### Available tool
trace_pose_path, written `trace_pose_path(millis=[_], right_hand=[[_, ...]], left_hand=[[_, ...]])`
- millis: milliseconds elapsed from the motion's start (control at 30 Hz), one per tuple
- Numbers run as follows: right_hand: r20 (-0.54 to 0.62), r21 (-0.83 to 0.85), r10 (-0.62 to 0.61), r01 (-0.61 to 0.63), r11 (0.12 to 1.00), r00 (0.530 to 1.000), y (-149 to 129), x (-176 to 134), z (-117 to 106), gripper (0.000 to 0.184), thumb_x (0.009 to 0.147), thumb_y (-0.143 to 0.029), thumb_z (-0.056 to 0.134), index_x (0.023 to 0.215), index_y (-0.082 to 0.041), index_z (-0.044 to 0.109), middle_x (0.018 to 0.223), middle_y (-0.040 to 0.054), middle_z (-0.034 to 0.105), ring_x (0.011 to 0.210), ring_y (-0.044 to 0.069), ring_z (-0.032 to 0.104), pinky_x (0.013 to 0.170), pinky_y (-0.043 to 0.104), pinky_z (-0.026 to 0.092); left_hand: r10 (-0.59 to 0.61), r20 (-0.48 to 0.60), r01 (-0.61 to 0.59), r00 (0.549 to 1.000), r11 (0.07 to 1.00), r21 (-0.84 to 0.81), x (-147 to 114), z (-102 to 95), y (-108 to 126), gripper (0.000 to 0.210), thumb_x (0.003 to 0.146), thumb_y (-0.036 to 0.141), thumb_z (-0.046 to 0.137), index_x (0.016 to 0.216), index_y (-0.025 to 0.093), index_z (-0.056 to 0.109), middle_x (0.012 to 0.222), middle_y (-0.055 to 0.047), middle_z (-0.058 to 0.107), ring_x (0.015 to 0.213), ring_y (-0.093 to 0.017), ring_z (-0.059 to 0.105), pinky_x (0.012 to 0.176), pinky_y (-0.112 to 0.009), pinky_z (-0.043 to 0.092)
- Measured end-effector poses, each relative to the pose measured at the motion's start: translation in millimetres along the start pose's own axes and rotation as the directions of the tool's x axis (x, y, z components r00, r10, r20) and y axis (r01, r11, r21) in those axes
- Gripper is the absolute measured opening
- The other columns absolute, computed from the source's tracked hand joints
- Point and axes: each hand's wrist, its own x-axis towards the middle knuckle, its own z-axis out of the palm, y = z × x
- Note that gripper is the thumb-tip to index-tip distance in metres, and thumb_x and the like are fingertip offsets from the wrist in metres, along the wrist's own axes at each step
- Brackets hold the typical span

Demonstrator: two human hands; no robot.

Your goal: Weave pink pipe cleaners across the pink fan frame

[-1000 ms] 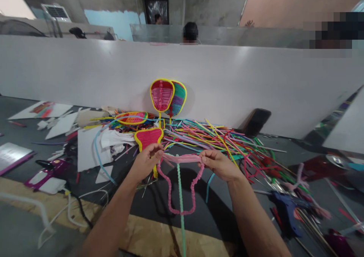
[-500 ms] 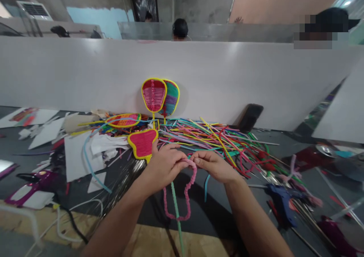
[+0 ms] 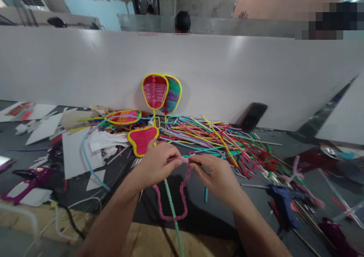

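My left hand (image 3: 160,160) is closed on the upper part of a pink pipe cleaner frame (image 3: 184,200), bent into a rounded outline. Close beside it, my right hand (image 3: 213,170) pinches the same pink pipe cleaner at the top. A mint green pipe cleaner stem (image 3: 171,204) runs down through the middle of the frame and crosses its lower edge. Just beyond my left hand lies a red fan shape with a yellow rim (image 3: 142,139). The fingers hide the exact spot where the pink ends meet.
Loose coloured pipe cleaners (image 3: 199,133) are piled behind my hands. Two yellow-rimmed fans (image 3: 155,92) lean on the white partition (image 3: 85,63). A phone (image 3: 253,116) stands at the right, near a blue glue gun (image 3: 284,204). White paper pieces (image 3: 81,154) lie left.
The pink frame has shifted left and hangs a little differently. My right hand's fingers have come closer to my left fingertips at the top of the loop.
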Motion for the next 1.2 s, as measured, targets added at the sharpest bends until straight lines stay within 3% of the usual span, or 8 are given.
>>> trace_pose_path(millis=[167,300,433,600,767,900,1100,1200], right_hand=[[0.065,0.177,0.126,-0.135,0.975,0.990,1,1,5,0.016,0.083,-0.026,0.059,0.096,-0.021,0.066,0.091,0.0030,0.071,0.080,0.016,0.066,0.075,0.026,0.048],[0.183,0.396,0.201,-0.259,0.881,0.962,3,5,6,0.012,0.078,-0.026,0.064,0.086,-0.018,0.064,0.079,-0.0002,0.067,0.072,0.013,0.061,0.070,0.024,0.047],[0.285,0.584,0.231,-0.360,0.727,0.930,7,9,10,0.015,0.075,-0.030,0.066,0.079,-0.016,0.061,0.070,-0.0014,0.060,0.065,0.010,0.055,0.063,0.022,0.043],[0.422,0.771,0.185,-0.458,0.441,0.888,17,10,18,0.027,0.069,-0.037,0.074,0.074,-0.016,0.058,0.068,-0.0026,0.056,0.061,0.009,0.051,0.061,0.021,0.041],[0.454,0.818,0.114,-0.464,0.339,0.884,22,8,26,0.030,0.073,-0.042,0.071,0.077,-0.015,0.059,0.070,0.0000,0.057,0.064,0.011,0.051,0.063,0.023,0.042],[0.474,0.804,0.080,-0.468,0.366,0.877,22,8,25,0.033,0.075,-0.046,0.069,0.081,-0.015,0.059,0.075,0.0019,0.059,0.069,0.012,0.052,0.067,0.025,0.042],[0.361,0.714,0.117,-0.355,0.604,0.925,17,12,15,0.035,0.079,-0.051,0.061,0.075,-0.016,0.056,0.068,-0.0024,0.048,0.062,0.010,0.042,0.059,0.022,0.035],[0.315,0.673,0.138,-0.324,0.665,0.939,20,13,9,0.034,0.081,-0.050,0.059,0.074,-0.017,0.055,0.066,-0.0030,0.047,0.061,0.010,0.041,0.058,0.022,0.034]], left_hand=[[0.019,-0.027,-0.019,0.999,1.000,0.003,-1,0.4,4,0.028,0.089,0.041,0.046,0.078,0.020,0.061,0.087,0.000,0.066,0.090,-0.018,0.056,0.098,-0.041,0.022],[0.025,-0.034,-0.025,0.999,1.000,-0.001,-1,1.2,4,0.023,0.088,0.038,0.048,0.079,0.021,0.062,0.089,0.001,0.067,0.097,-0.019,0.056,0.099,-0.041,0.019],[0.028,-0.042,-0.028,0.999,1.000,-0.002,-2,1.6,5,0.022,0.088,0.036,0.049,0.078,0.022,0.061,0.089,0.002,0.068,0.099,-0.019,0.056,0.098,-0.042,0.018],[0.044,-0.072,-0.042,0.996,0.999,0.023,-4,3.3,7,0.024,0.089,0.036,0.047,0.077,0.021,0.062,0.088,0.002,0.068,0.100,-0.019,0.056,0.097,-0.042,0.019],[0.060,-0.077,-0.057,0.995,0.998,0.039,-5,4.5,6,0.023,0.089,0.037,0.047,0.079,0.022,0.063,0.093,0.001,0.068,0.100,-0.019,0.056,0.098,-0.043,0.017],[0.062,-0.055,-0.060,0.997,0.997,0.039,-6,2.3,7,0.024,0.090,0.036,0.046,0.080,0.022,0.063,0.093,0.001,0.068,0.100,-0.019,0.056,0.098,-0.044,0.017],[0.051,-0.029,-0.050,0.998,0.998,0.022,-4,3.9,7,0.023,0.089,0.036,0.048,0.083,0.022,0.064,0.096,0.000,0.069,0.102,-0.020,0.056,0.101,-0.043,0.018],[0.038,0.034,-0.038,0.999,0.999,-0.004,-4,0.0,2,0.025,0.087,0.042,0.051,0.097,0.024,0.063,0.105,-0.002,0.067,0.106,-0.022,0.054,0.100,-0.042,0.023]])
